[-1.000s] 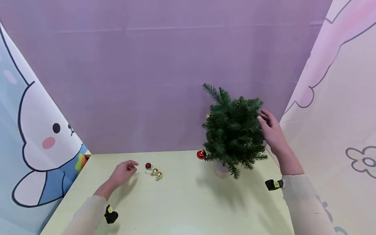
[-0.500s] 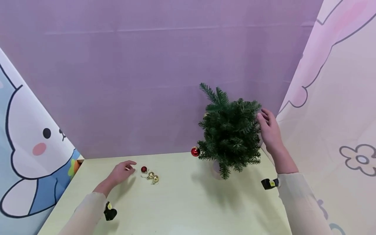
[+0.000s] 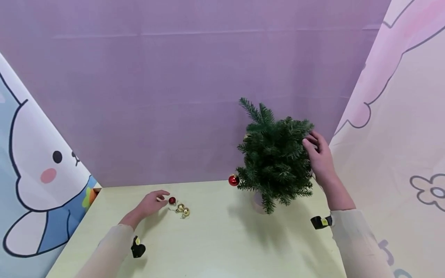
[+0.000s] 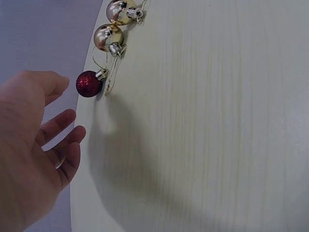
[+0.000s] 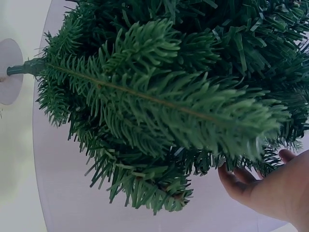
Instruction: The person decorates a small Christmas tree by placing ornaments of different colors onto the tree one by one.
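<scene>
My left hand (image 3: 151,204) hovers just left of a dark red glittery bauble (image 3: 172,200) on the table. In the left wrist view, its loosely bent fingers (image 4: 62,126) hold nothing and a small gap separates them from the bauble. Two shiny gold baubles (image 4: 108,37) with string loops lie beside the red one. A small artificial Christmas tree (image 3: 278,158) stands on the right with a shiny red bauble (image 3: 233,180) at its lower left. My right hand (image 3: 320,160) rests against the tree's right side, fingers loosely bent; branches partly hide the fingertips (image 5: 231,181) in the right wrist view.
The tree's pale round base (image 3: 259,203) stands on the light wooden table (image 3: 208,239). A purple backdrop (image 3: 187,108) rises behind the table. Cartoon-printed panels flank it, with a rabbit (image 3: 38,154) on the left one. A gold bauble (image 3: 246,136) shows among the tree's upper left branches.
My left hand has moved right, closer to the loose red bauble. My right hand stays at the tree's right side, its thumb now slightly further over the branches. The head view has shifted slightly.
</scene>
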Action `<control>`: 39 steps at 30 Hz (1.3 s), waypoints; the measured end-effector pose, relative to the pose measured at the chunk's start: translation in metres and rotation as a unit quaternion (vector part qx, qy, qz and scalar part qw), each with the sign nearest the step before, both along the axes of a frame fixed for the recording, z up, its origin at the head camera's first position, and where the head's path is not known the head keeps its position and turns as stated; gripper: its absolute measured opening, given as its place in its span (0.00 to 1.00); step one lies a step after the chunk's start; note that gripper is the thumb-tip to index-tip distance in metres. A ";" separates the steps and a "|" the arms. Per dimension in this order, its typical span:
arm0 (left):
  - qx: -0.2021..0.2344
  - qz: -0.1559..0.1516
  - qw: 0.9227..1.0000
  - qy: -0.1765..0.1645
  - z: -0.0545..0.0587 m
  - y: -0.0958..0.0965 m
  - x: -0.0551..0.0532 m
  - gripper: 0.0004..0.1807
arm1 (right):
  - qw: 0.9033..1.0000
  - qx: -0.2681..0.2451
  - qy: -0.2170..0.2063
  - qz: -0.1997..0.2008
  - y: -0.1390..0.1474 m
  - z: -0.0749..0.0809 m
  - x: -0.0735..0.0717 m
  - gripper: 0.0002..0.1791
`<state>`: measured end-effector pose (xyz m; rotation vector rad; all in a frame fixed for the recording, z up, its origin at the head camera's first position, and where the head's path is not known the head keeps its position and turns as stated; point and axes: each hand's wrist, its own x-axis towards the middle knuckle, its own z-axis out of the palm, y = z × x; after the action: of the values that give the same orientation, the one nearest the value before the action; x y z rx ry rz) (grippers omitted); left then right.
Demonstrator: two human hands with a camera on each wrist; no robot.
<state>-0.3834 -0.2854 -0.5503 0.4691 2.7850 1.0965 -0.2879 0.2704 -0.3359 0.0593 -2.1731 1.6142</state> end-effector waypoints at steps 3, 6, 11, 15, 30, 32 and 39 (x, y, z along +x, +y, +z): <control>-0.006 -0.004 1.000 0.000 -0.001 0.003 0.003 0.19 | 1.000 0.002 -0.001 0.009 0.003 0.000 0.000 0.38; -0.020 -0.016 1.000 0.001 -0.004 0.004 0.005 0.21 | 1.000 0.005 -0.003 0.018 0.005 -0.001 -0.001 0.38; -0.044 -0.045 0.998 0.011 -0.008 0.004 0.005 0.23 | 1.000 0.004 -0.001 0.016 0.006 -0.005 0.001 0.37; -0.062 -0.062 0.996 0.032 -0.009 0.007 0.002 0.21 | 1.000 0.001 0.002 0.006 0.007 -0.011 0.005 0.36; -0.062 -0.020 0.998 0.025 -0.012 0.013 0.014 0.11 | 0.999 0.020 0.003 0.032 0.009 -0.006 0.003 0.36; -0.060 -0.003 0.998 0.019 -0.012 0.014 0.017 0.10 | 0.999 0.021 0.000 0.034 0.010 -0.005 0.004 0.37; -0.065 0.059 0.996 0.018 -0.009 0.007 0.030 0.13 | 0.999 0.027 -0.011 0.034 0.010 0.000 0.003 0.38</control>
<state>-0.3530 -0.2788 -0.5597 0.3175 2.9255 0.9299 -0.2846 0.2799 -0.3359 0.1345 -2.2534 1.6008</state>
